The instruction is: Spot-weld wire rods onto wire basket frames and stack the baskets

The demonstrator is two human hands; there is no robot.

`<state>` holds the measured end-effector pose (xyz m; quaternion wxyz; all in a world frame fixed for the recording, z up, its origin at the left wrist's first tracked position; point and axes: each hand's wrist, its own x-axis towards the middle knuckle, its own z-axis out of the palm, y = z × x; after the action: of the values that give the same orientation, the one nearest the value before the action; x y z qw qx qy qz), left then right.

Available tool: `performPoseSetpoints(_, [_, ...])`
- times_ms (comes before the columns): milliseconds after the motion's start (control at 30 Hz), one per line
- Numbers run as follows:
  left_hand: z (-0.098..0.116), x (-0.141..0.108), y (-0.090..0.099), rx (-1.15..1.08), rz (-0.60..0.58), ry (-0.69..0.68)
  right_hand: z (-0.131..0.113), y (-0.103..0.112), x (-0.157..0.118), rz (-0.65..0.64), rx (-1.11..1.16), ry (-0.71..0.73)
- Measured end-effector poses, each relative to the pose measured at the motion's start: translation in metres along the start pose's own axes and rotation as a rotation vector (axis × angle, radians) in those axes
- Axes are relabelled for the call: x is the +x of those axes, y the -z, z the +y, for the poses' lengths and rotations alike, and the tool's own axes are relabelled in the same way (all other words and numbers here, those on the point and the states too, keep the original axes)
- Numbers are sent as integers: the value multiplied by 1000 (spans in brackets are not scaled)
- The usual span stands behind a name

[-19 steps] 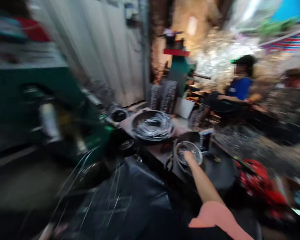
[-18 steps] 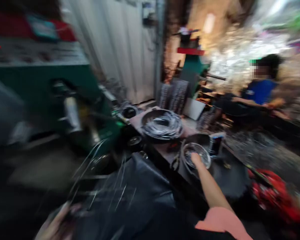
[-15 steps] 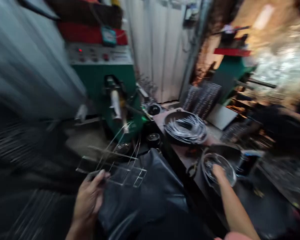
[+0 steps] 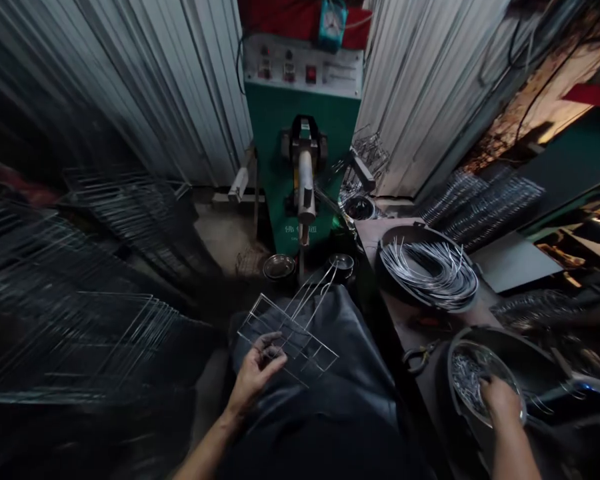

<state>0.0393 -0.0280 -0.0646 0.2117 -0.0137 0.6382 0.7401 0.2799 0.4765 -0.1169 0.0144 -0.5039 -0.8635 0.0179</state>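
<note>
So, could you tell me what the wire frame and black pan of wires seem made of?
The wire frame in the left hand looks like bare steel, with a bright sheen. The black pan looks like dark metal, dull-rimmed, though dim light leaves that open.

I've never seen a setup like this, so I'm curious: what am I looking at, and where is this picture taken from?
This view comes from a camera worn on a person's head, looking down at their own bare hands. The left hand holds a wire frame above a dark apron. The right hand reaches into a round metal bowl of small wire pieces. Nearby, a black pan holds bent wire lengths, and a green machine stands ahead.
</note>
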Motion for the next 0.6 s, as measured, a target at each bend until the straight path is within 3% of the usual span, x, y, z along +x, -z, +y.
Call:
performPoseSetpoints(100, [7, 1, 3, 37, 4, 17, -32, 27, -1, -89, -90, -7])
performPoseSetpoints(167, [8, 4, 0, 58, 79, 28, -67, 46, -6, -106, -52, 95])
performPoseSetpoints(267, [4, 5, -5, 69, 110, 22, -140, 65, -22, -136, 203, 346])
performPoseSetpoints(433, [-9, 8, -4, -4, 88, -55, -273, 77, -57, -407, 605, 768])
performPoseSetpoints(500, [-14, 14, -2, -31, 76, -152, -314, 82, -65, -460, 682, 827])
performPoseSetpoints(600, [-18, 25, -1, -60, 64, -286, -356, 91, -70, -496, 815, 876])
